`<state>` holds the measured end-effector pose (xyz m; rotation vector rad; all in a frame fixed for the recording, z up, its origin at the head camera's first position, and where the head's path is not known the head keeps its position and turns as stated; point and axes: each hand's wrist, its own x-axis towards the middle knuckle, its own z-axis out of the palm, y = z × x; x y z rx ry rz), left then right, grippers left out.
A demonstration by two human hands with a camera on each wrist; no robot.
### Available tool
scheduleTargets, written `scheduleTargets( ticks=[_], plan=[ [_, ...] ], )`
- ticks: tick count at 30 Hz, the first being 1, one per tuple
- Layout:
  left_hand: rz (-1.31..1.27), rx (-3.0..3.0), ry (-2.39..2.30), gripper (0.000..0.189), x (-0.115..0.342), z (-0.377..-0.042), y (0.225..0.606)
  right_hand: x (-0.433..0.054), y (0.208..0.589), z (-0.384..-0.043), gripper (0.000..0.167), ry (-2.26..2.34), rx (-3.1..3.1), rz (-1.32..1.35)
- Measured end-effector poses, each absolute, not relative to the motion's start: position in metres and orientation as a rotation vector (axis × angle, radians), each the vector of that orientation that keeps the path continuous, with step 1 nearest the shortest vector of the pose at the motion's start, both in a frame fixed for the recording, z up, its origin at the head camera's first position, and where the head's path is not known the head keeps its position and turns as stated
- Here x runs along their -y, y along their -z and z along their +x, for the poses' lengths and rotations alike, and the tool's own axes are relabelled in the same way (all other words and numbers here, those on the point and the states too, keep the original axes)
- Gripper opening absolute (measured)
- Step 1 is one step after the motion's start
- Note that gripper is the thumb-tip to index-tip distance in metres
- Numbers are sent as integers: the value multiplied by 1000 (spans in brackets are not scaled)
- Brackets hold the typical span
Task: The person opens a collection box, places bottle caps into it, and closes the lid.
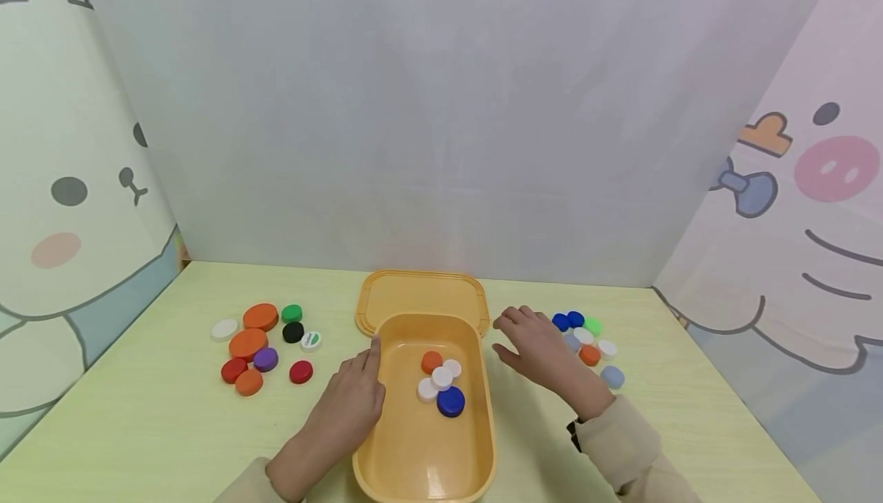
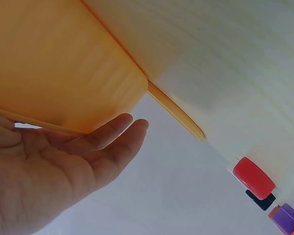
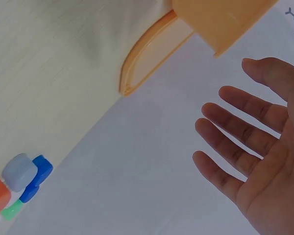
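A deep orange-yellow plastic box [image 1: 422, 442] stands open at the middle front of the table. Inside it lie an orange cap [image 1: 431, 362], a dark blue cap [image 1: 451, 402] and several white caps [image 1: 428, 390] in a small cluster. My left hand [image 1: 348, 403] rests at the box's left rim with its index finger straight along the edge. In the left wrist view its fingers [image 2: 130, 144] stretch out beside the box wall. To the right of the box hovers my right hand [image 1: 534, 346], fingers spread and holding nothing. Behind the box lies its flat lid [image 1: 422, 294].
On the left side of the table are loose caps, among them an orange cap [image 1: 260, 317], a purple cap [image 1: 265, 359] and a black cap [image 1: 293, 332]. Another group, with a light blue cap [image 1: 612, 377] and a green cap [image 1: 592, 327], lies to the right, near my right forearm.
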<state>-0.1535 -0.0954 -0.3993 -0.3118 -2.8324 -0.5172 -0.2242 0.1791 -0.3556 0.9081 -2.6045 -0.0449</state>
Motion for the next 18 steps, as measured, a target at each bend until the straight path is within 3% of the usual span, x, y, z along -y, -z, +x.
scheduleTargets(
  ticks=[18],
  plan=[
    [-308, 2840, 508, 58, 96, -154, 400, -233, 374, -243, 22, -4, 2584, 766]
  ],
)
